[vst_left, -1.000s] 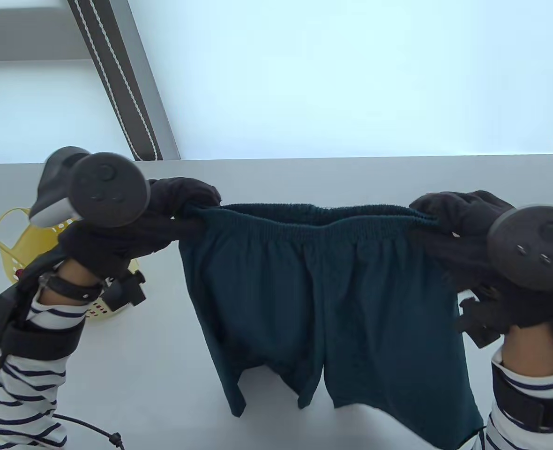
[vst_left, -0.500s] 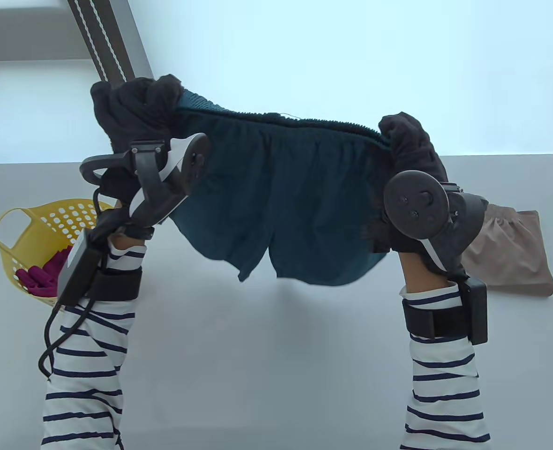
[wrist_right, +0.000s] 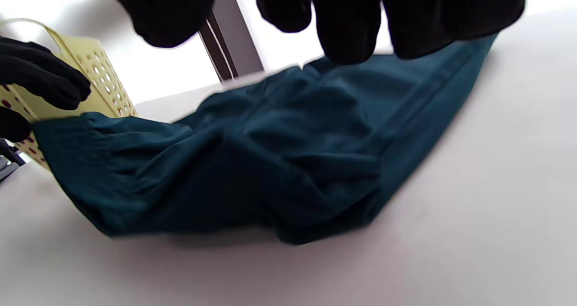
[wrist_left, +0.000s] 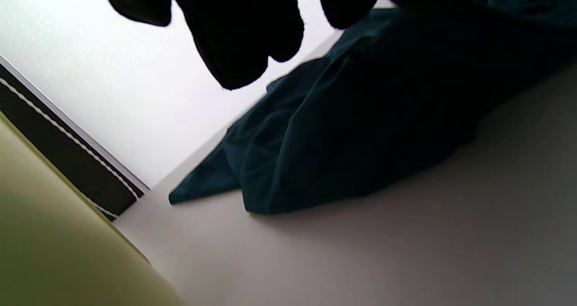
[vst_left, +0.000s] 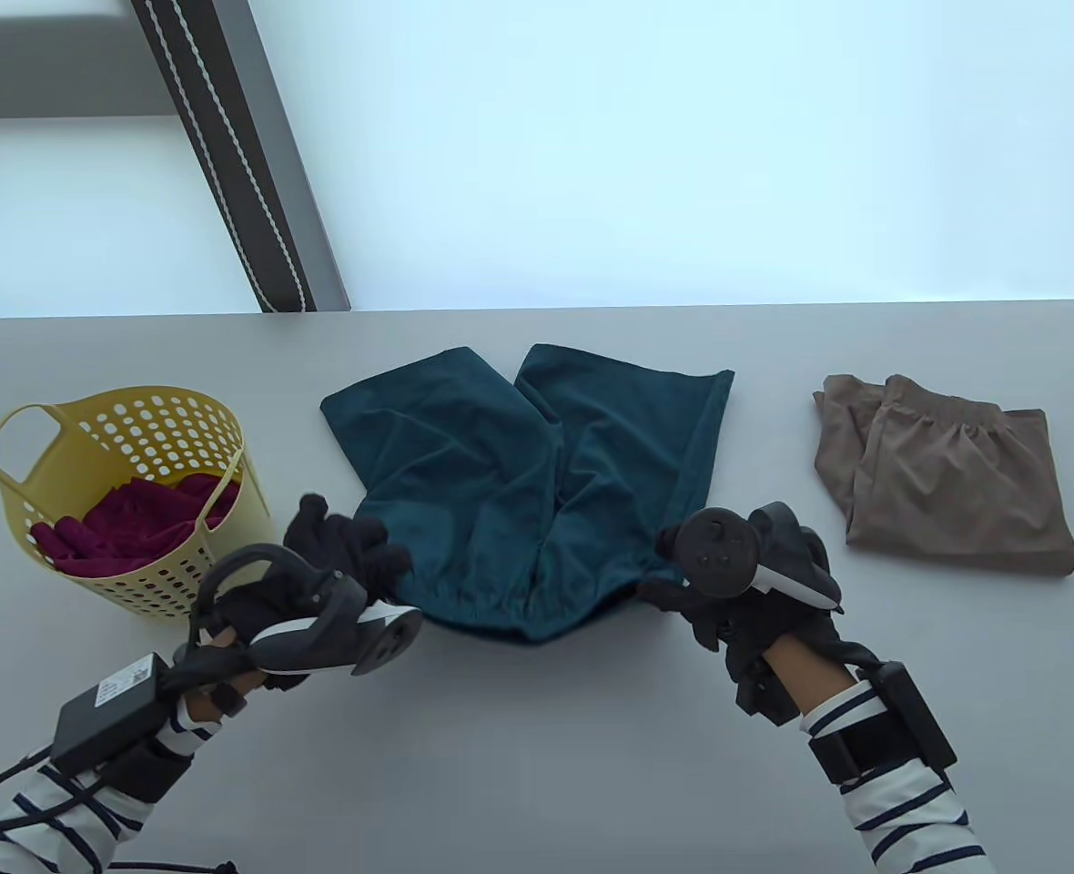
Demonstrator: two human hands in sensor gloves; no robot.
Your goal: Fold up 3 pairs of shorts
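Tan shorts [vst_left: 947,482] sit folded right of the dark teal cotton shorts [vst_left: 537,473], which lie flat, unfolded; left hand [vst_left: 337,569] and right hand [vst_left: 746,583] at the waistband, grip unclear; magenta pair [vst_left: 127,523] waits in the yellow perforated plastic basket [vst_left: 127,437] to the left.

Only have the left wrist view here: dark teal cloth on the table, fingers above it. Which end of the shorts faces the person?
Observer: Table view shows the teal shorts spread on the table, waistband toward the person, both legs pointing away.
Operator: Right hand on them?
Observer: The right hand sits at the waistband's right corner; whether it grips there, I cannot tell.
Operator: Where are the other pairs?
Observer: Tan shorts lie folded to the right of the teal pair, and a magenta garment lies in the yellow basket on the left.
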